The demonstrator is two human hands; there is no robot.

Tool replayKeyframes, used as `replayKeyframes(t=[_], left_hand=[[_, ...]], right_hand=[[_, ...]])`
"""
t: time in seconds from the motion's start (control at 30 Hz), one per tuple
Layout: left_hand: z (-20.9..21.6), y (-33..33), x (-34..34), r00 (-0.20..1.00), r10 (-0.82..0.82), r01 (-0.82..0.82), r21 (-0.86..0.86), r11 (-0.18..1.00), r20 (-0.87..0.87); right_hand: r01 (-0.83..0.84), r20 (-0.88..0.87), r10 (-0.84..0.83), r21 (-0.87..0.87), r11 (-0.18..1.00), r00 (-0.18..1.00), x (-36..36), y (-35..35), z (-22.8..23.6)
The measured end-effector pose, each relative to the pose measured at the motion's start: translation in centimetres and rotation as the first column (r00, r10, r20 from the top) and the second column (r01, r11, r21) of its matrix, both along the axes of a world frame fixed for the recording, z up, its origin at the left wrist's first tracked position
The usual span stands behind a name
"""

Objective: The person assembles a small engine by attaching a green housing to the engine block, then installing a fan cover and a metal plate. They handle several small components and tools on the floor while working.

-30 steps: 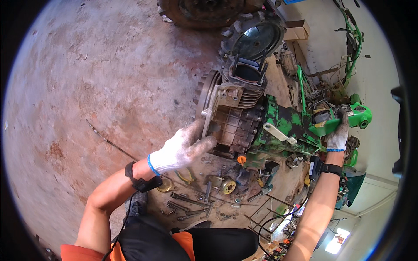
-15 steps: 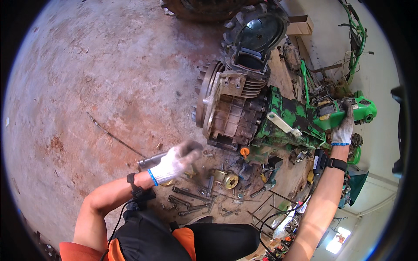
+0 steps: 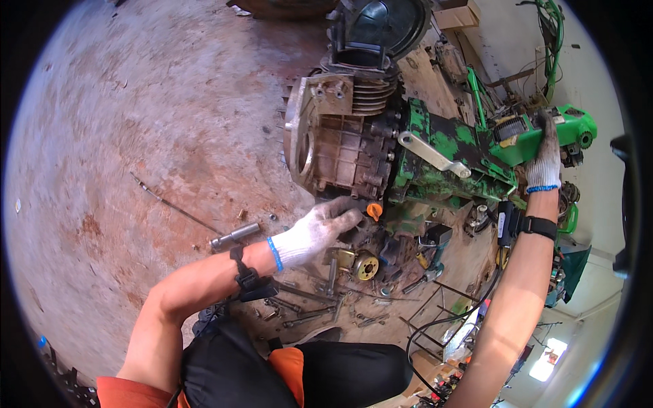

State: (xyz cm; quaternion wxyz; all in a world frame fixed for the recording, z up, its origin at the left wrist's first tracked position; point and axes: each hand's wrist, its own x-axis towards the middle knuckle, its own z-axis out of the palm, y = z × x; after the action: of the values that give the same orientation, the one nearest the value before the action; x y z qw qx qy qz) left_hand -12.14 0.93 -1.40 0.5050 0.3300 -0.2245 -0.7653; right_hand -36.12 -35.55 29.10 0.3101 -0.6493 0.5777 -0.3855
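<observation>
Head view, engine stood at upper centre, your left hand curled beside its lower edge, your right hand lay against the green housing, fingertips partly obscured, neither grip could be told.

I'm in a workshop: there's a big dirty engine, metal tools lying loose between it and me, a green machine part on its right, and stained floor on its left.
</observation>
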Motion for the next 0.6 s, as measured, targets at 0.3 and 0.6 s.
replayKeyframes(t=[0.3,0.6], left_hand=[[-0.7,-0.8,-1.6,0.998,-0.033,0.029,0.063,0.998,0.057],[-2.6,0.2,-2.3,0.969,0.229,-0.215,0.146,0.966,-0.091]], right_hand=[[-0.471,-0.903,-0.099,-0.308,0.827,0.417,-3.3,-2.2,-0.8],[-0.098,-0.128,0.093,-0.032,0.995,0.987,-1.3,-2.3,-0.9]])
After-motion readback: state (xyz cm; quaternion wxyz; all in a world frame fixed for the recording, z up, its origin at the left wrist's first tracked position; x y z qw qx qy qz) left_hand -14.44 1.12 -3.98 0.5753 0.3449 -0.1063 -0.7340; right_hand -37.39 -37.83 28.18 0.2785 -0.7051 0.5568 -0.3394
